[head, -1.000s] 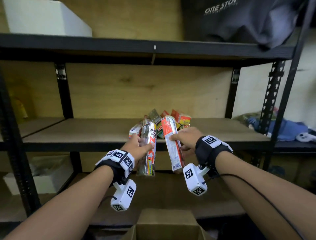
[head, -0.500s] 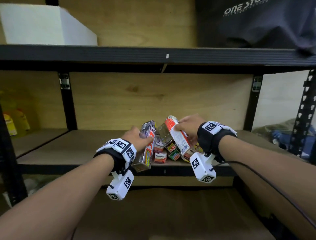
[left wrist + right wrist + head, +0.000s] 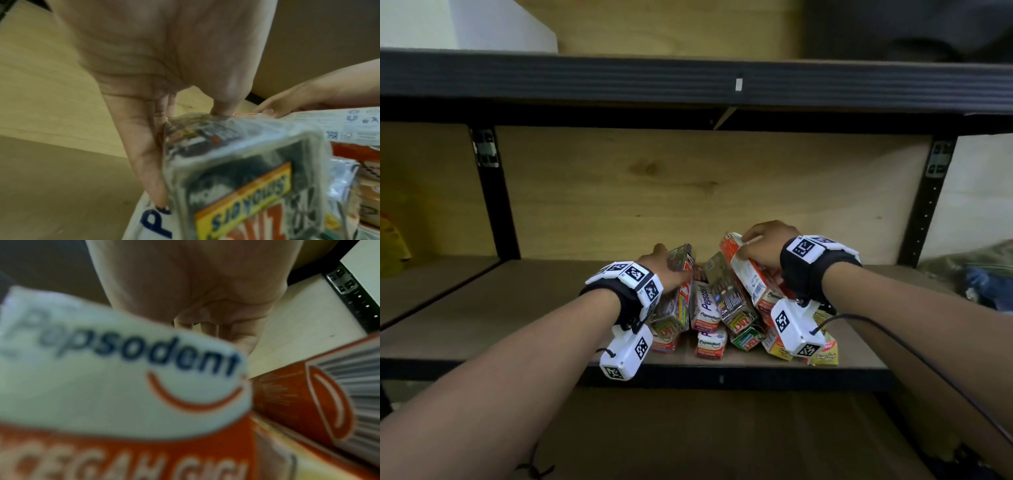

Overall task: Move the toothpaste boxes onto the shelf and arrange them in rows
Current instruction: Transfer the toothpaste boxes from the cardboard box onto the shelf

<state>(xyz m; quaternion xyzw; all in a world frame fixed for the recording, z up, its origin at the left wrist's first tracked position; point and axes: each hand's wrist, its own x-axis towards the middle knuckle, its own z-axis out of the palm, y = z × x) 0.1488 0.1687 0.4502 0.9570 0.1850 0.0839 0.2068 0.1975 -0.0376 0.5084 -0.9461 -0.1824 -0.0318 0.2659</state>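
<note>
Both hands have carried their boxes up from below the shelf edge onto the pile. Left hand (image 3: 666, 270) grips a silver toothpaste box (image 3: 677, 291); right hand (image 3: 763, 248) grips a white-and-red Pepsodent box (image 3: 748, 270) — both tilted over the loose heap of toothpaste boxes (image 3: 717, 318) on the shelf (image 3: 517, 308). Risk: letting go onto slanted boxes may topple the heap off the front edge.

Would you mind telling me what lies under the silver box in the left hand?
The silver box held by the left hand leans over other toothpaste boxes on the shelf; a white Pepsodent box shows beneath it. How many more lie underneath is covered.
</note>
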